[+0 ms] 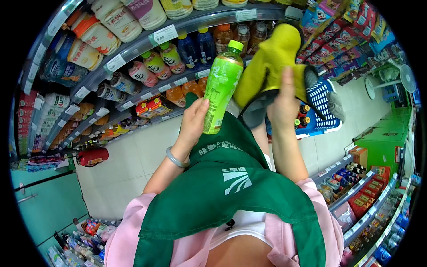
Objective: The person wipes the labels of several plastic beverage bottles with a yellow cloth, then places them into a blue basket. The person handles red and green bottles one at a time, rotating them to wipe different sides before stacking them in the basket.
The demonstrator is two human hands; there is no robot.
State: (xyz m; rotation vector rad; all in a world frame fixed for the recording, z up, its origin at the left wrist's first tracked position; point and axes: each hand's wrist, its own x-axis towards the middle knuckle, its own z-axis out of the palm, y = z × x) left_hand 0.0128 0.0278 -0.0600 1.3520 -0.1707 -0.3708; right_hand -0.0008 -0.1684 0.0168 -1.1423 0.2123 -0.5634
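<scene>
Tilted with its green cap up, a green-labelled plastic drink bottle (223, 91) is in my left hand (194, 121), which wears a bangle at the wrist. My right hand (285, 96) is blurred and grips a yellow and dark grey piece of fabric (280, 50), whose exact kind I cannot tell. The fabric hangs in front of the drink shelf, to the right of the bottle. Below and beyond it stands a blue plastic basket (325, 116) with several capped bottles (303, 116) in it. A grey cloth (335, 106) hangs over the basket's right rim.
Curved shelves (133, 53) with bottled drinks and price tags run across the front and left. Snack bags (347, 36) hang at upper right. A red fire extinguisher (92, 157) is at the left, near the tiled floor. More stocked shelves (367, 200) and a green cabinet (383, 137) stand at right.
</scene>
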